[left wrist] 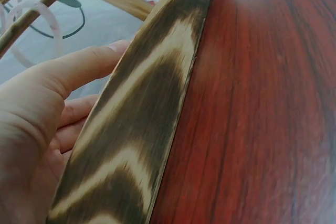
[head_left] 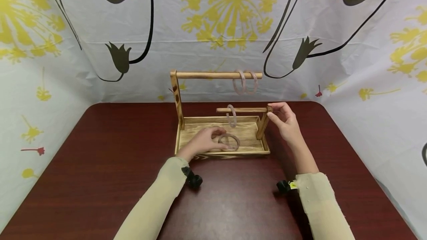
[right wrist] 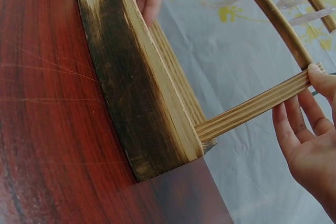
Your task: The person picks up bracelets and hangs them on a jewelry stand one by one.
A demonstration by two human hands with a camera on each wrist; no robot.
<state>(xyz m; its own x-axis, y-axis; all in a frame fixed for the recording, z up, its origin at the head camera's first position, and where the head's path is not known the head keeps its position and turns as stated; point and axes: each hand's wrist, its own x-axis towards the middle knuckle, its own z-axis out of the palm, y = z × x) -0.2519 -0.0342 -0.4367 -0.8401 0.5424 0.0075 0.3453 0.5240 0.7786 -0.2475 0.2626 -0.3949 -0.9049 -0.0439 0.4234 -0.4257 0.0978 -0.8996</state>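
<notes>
A wooden bangle stand has a shallow tray, a tall bar and a low bar. Inside the tray, my left hand has its thumb and curled fingers at the left side of a translucent pinkish-brown bangle. The tray's front wall hides that contact in the left wrist view. At the right, my right hand pinches the top of the low post, where the low bar joins it. One pale bangle hangs on the low bar; two more bangles hang near the tall bar's right end.
The stand rests on a dark red-brown table near its far edge. A white cloth with yellow and dark flower prints hangs behind and at both sides. The bars' free ends point in opposite directions.
</notes>
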